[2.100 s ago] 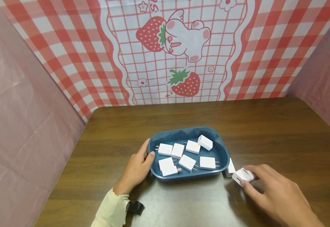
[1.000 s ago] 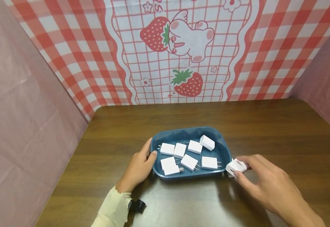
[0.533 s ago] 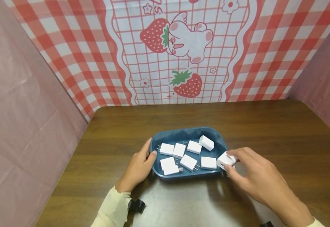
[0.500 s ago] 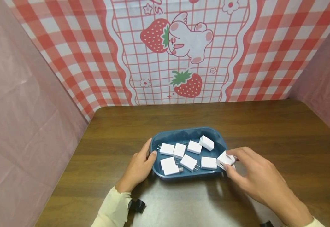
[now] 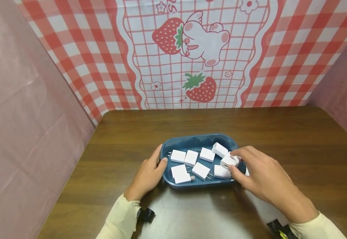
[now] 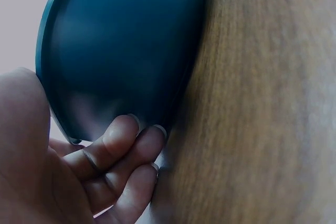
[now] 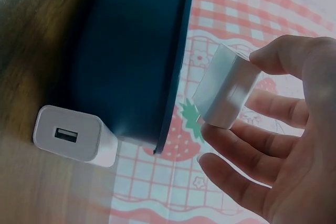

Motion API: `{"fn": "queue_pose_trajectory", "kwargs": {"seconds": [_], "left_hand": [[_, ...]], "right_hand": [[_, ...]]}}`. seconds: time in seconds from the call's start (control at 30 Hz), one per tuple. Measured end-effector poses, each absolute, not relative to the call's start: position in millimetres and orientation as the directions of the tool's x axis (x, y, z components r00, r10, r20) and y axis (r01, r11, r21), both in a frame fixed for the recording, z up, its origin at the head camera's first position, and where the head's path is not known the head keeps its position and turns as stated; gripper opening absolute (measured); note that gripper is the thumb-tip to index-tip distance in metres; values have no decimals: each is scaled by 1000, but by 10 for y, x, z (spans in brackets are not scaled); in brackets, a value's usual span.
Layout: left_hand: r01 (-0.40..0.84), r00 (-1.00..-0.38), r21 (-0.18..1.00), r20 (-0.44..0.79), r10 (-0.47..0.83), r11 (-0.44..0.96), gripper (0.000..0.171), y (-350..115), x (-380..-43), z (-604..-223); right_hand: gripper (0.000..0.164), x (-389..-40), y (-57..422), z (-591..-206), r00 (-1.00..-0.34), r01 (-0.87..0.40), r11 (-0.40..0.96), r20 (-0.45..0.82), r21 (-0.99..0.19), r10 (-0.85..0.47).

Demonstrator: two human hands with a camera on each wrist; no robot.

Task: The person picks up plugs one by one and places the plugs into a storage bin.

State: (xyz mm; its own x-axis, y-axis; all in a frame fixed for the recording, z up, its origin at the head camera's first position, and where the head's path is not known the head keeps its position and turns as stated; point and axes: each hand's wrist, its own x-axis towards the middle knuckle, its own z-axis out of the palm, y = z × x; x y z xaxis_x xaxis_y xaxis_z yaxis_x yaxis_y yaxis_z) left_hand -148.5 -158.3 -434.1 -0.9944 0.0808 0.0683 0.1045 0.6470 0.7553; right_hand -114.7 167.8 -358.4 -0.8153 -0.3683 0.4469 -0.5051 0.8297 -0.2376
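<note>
A dark blue plastic tray (image 5: 181, 144) stands on the table with several white USB wall chargers lying in it, such as a charger (image 5: 180, 174) with its metal prongs showing. My left hand (image 5: 147, 174) holds the tray's left end, thumb at the rim and fingers against the outer wall (image 6: 121, 51). Over the right end, my right hand (image 5: 266, 177) pinches another white charger (image 5: 229, 160) between thumb and fingers; in the right wrist view this charger (image 7: 228, 85) is above rim level. A further charger (image 7: 71, 135), its USB port showing, lies on the table against the tray's outside.
The brown wooden table (image 5: 125, 132) extends on all sides of the tray. Behind it hangs a red checked cloth (image 5: 203, 89) with strawberry prints, and pink cloth (image 5: 42, 116) covers the left side. Black straps (image 5: 146, 215) show at both wrists.
My right hand has carried its charger from right of the tray, up and leftward over the tray's right end. The left hand has kept its hold on the tray.
</note>
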Motion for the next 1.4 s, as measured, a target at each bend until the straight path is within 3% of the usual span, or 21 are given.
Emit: {"fn": "queue_pose_trajectory", "kwargs": {"seconds": [0.23, 0.4, 0.77, 1.07, 1.4], "left_hand": [[110, -994, 758, 73, 83, 643, 59, -1577, -1486, -4330], [102, -995, 760, 66, 80, 642, 59, -1580, -1480, -4333], [105, -994, 759, 70, 79, 642, 58, -1577, -1489, -4346], [106, -994, 761, 73, 79, 640, 57, -1567, -1490, -4348], [104, -994, 763, 70, 78, 638, 56, -1573, -1494, -4353]], "right_hand": [[37, -1254, 1562, -3536, -887, -447, 853, 261, -271, -382], [40, -1349, 1475, -3522, -882, -470, 845, 177, -254, -437], [40, -1545, 1337, -3619, -873, -488, 839, 142, -241, -467], [36, -1571, 1317, -3642, -869, -492, 841, 193, -226, -456], [32, -1571, 1555, -3569, -906, -411, 887, 201, -212, -372]]}}
